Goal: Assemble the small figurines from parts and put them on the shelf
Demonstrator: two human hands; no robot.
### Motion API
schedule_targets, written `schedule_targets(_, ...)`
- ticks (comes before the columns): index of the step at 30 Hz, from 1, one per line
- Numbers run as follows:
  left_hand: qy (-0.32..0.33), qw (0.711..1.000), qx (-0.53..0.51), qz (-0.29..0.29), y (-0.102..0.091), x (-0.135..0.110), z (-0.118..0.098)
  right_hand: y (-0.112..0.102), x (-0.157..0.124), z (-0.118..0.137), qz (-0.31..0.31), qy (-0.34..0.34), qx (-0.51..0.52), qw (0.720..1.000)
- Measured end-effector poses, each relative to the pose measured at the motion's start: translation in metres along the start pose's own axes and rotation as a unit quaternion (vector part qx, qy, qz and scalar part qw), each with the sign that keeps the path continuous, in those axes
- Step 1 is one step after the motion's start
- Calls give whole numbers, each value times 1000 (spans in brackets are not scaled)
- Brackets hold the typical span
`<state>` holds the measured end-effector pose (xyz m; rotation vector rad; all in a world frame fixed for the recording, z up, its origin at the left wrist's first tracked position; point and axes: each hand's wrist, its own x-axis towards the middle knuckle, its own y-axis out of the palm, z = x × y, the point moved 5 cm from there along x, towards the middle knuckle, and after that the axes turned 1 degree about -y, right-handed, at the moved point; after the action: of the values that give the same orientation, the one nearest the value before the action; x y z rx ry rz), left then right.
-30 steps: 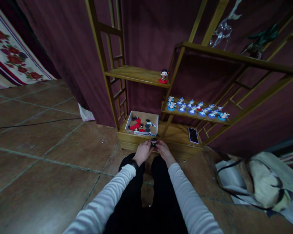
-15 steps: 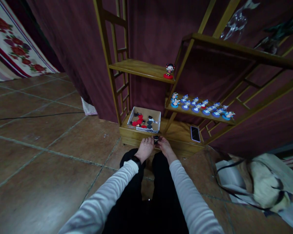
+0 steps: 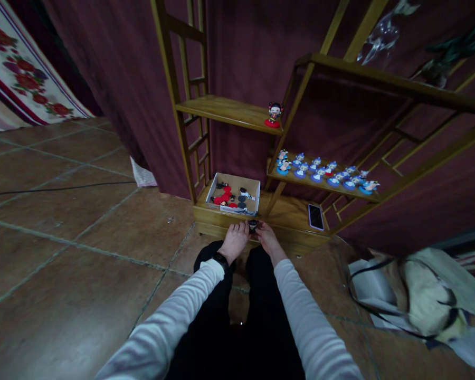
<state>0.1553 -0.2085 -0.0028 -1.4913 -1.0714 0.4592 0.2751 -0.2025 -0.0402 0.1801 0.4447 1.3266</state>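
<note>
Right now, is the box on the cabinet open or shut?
Open: the box has no lid over it, and red pieces show inside.

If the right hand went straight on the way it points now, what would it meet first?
The figure that the right hand already touches. Beyond that, probably the box or the cabinet front; depth is unclear.

Left arm [image 3: 170, 316] and right arm [image 3: 312, 311] are reaching forward, converging beyond the knees [image 3: 209, 253]. Left hand [image 3: 236, 240] is arching, back upward; right hand [image 3: 267, 237] is angling inward opposite. 2 sets of fingers [image 3: 240, 228] are curling, gripping closely.
</note>
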Motion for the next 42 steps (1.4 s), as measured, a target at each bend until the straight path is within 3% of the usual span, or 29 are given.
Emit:
schedule_targets(5, -59, 987, -146, 26, 2, 5, 15, 3, -4, 3, 8, -4, 9, 1000)
schedule_targets(10, -88, 931, -351, 45, 11, 16, 31, 6, -4, 2, 23, 9, -1, 1000)
schedule_targets(13, -120, 898, -420, 46, 18, 20, 39, 7, -3, 1, 24, 16, -2, 1000)
schedule_targets(16, -150, 889, -431, 25, 22, 21, 44, 9, -2, 0, 42, 29, 4, 999)
schedule_targets(20, -158, 910, -382, 10, 21, 20, 44, 12, -2, -2, 69, 33, -4, 997)
schedule_targets(23, -157, 921, -357, 2, 18, 18, 41, 9, -1, -2, 40, 21, -5, 999)
schedule_targets(25, -153, 911, -382, 5, 17, 18, 40, 7, 0, -2, 20, 17, 1, 1000)
schedule_targets(30, -148, 840, -521, 45, 22, 22, 40, 4, 2, -3, 1, 20, 14, 1000)
schedule_targets(35, -195, 763, -612, 66, 28, 21, 45, 2, 5, -6, -5, 24, 10, 1000)
schedule_targets(42, -229, 737, -633, 60, 28, 19, 50, 5, 6, -8, 33, 26, 12, 999)
